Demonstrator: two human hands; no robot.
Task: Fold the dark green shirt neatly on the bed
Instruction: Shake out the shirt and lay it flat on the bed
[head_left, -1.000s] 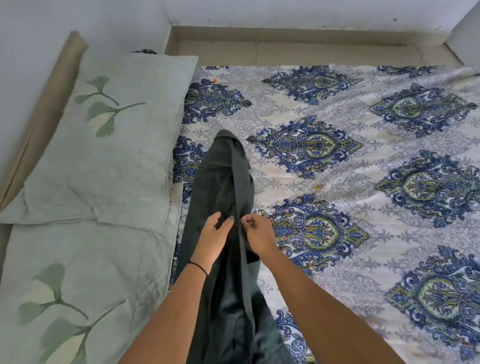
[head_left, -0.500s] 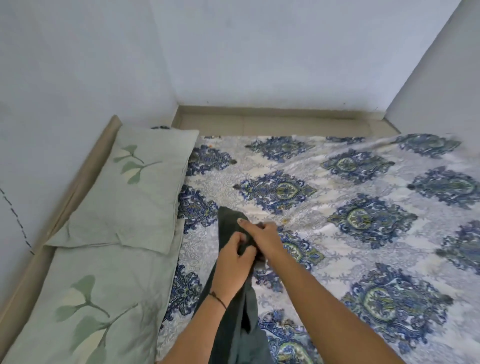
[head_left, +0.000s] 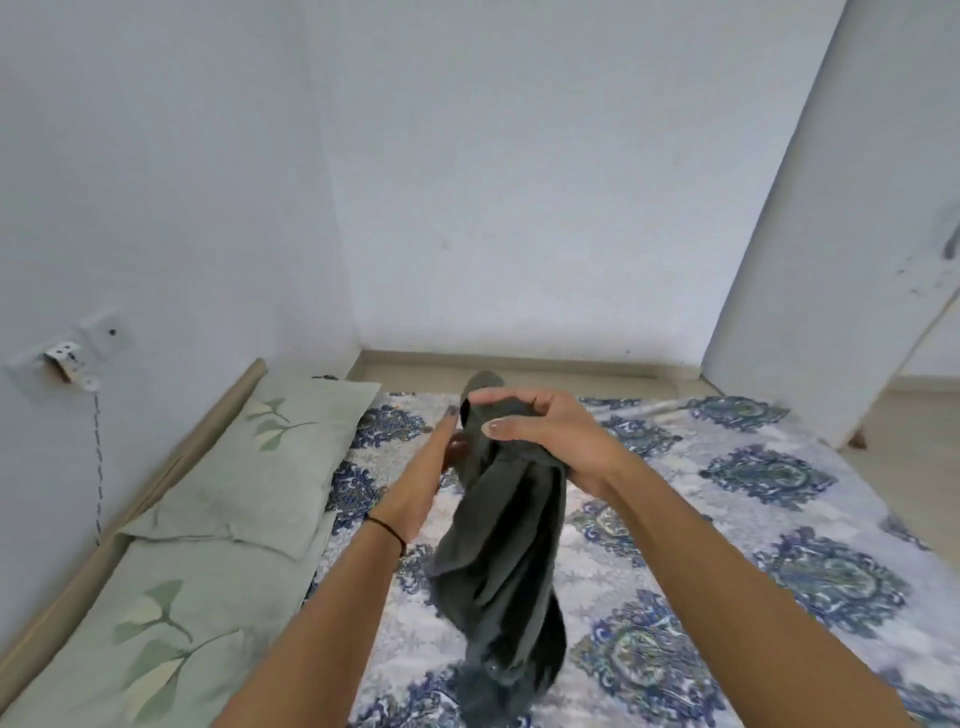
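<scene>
The dark green shirt (head_left: 501, 561) hangs bunched in a long narrow bundle above the bed (head_left: 779, 545), its lower end near the patterned sheet. My right hand (head_left: 545, 441) is wrapped around the bundle's top from the right. My left hand (head_left: 431, 467), with a thin black band on the wrist, holds the same top end from the left, its fingers partly hidden behind the cloth. A short end of the shirt sticks up above both hands.
Two pale green leaf-print pillows (head_left: 265, 457) lie along the bed's left side by the wall. A wall socket (head_left: 67, 358) with a dangling cord sits on the left wall. A white wall corner (head_left: 810, 260) juts in at right.
Both hands have lifted the shirt off the sheet and bunched it; it lay stretched flat before. The camera has tilted up, showing more wall.
</scene>
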